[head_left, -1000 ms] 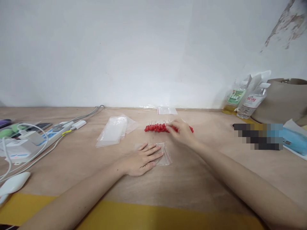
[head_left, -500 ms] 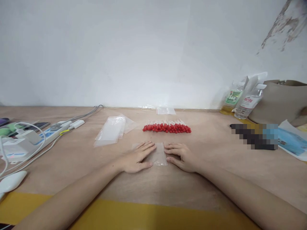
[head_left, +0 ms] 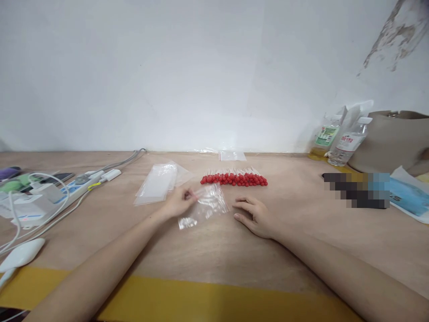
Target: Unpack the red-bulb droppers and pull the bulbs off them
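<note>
A clear zip-lock bag (head_left: 209, 206) is tilted up off the table, its far left edge pinched in the fingers of my left hand (head_left: 181, 201). The strip with the zip faces right. Just right of the bag, my right hand (head_left: 255, 218) rests on the table with its fingers apart and nothing in them. Beyond the bag lies a row of red-tipped white sticks (head_left: 234, 179), their red ends toward me. A loose pile of clear plastic bags (head_left: 156, 183) lies to the left of the row.
Another clear bag (head_left: 233, 155) lies by the wall. At left are a power strip (head_left: 80, 179) with plugs and cables and a white spoon-shaped object (head_left: 23, 255). At right stand two plastic bottles (head_left: 350, 141), a beige bag (head_left: 392, 143) and a blue packet (head_left: 405, 192).
My left hand, which lay flat on the bag, has closed on its edge and lifted it, turning it askew. My right hand no longer touches the bag.
</note>
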{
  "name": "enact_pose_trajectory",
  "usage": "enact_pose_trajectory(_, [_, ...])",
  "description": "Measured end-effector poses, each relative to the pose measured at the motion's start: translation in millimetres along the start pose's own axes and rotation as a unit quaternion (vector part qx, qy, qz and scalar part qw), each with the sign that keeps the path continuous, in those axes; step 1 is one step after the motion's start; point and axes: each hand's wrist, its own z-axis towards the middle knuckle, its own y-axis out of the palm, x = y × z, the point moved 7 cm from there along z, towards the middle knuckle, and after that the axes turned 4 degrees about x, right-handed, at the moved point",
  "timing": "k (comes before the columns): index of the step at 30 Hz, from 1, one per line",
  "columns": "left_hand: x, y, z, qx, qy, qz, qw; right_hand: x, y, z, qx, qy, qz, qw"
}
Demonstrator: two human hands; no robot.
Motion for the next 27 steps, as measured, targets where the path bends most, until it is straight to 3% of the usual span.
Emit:
enact_pose_trajectory(3, [-37,-61.1,9,0.226,-0.085,0.020,0.970,0,-1,0,0.008,-0.001,-0.003,1.000])
enact_pose_trajectory(5, [-67,-94.6,8,0.321,-0.159,0.072,0.931,1,-1,0,0.008,0.006,-0.008,1.000])
enact_pose_trajectory(8, [-104,-116.4,6,0.328,-0.252,0.151,0.898,2,0,0,0.001,0.021,-0.016,1.000])
enact_pose_trajectory(11, [-117,-115.2,2,0.292,-0.304,0.213,0.882,3,1,0,0.000,0.030,-0.026,0.999])
enact_pose_trajectory(13, [-103,-113.2,-2,0.319,-0.277,0.256,0.870,5,1,1,0.009,0.035,-0.039,0.999])
enact_pose_trajectory(15, [-72,-106.4,-3,0.353,-0.180,0.294,0.870,9,-1,2,0.015,0.045,-0.055,0.997])
enact_pose_trajectory(17, [-34,-85.5,-3,0.319,-0.036,0.293,0.901,17,-3,2,0.010,0.055,-0.069,0.996])
enact_pose_trajectory(19, [3,-50.2,-7,0.199,0.117,0.248,0.941,26,-6,2,0.002,0.058,-0.079,0.995])
enact_pose_trajectory(21, [30,-15.0,-19,0.069,0.207,0.197,0.956,35,-10,2,-0.005,0.057,-0.083,0.995])
enact_pose_trajectory(24, [49,22.7,-36,-0.076,0.234,0.126,0.961,47,-14,1,-0.013,0.059,-0.080,0.995])
enact_pose_trajectory(27, [47,36.4,-41,-0.131,0.207,0.095,0.965,52,-14,0,-0.023,0.064,-0.083,0.994])
